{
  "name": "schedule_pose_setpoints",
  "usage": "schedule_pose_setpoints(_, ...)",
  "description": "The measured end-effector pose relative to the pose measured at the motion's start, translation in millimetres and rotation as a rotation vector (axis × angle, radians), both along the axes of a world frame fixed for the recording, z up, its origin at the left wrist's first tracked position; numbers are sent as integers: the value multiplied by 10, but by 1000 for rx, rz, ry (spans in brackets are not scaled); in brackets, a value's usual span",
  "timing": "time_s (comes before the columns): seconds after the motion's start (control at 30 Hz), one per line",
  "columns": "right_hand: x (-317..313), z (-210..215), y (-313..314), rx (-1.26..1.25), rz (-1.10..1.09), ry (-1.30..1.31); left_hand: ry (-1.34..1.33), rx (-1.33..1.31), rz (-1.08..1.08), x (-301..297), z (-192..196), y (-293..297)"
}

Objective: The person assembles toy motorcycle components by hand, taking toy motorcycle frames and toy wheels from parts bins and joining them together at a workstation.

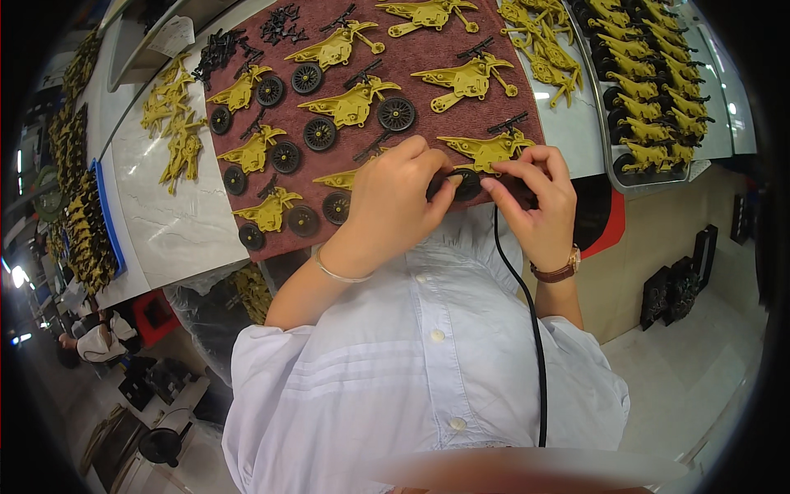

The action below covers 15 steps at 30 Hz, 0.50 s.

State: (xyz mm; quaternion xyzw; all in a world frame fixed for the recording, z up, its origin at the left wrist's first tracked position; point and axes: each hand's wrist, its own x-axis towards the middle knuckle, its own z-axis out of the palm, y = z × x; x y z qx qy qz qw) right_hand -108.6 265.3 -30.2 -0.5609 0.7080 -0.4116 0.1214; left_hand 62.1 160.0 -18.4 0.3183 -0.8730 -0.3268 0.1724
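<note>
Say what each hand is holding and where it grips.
Both hands pinch a black wheel by its rim: left hand on its left edge, right hand on its right, against the yellow toy motorcycle frame.

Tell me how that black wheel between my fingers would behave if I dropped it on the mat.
The black wheel is round and thin, so it would probably roll or wobble flat. It looks like light moulded plastic, likely stiff. The ribbed maroon mat should stop it quickly.
</note>
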Motion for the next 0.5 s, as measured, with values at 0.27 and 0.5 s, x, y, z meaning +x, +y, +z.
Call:
schedule_pose_setpoints(0.27, 70, -37, -54, 55, 25, 70, 107, -20, 73, 10, -18, -34)
schedule_pose_setpoints(0.5, 89, -20, -59, 59, 24, 129, 128, 49, 98, -4, 6, -49)
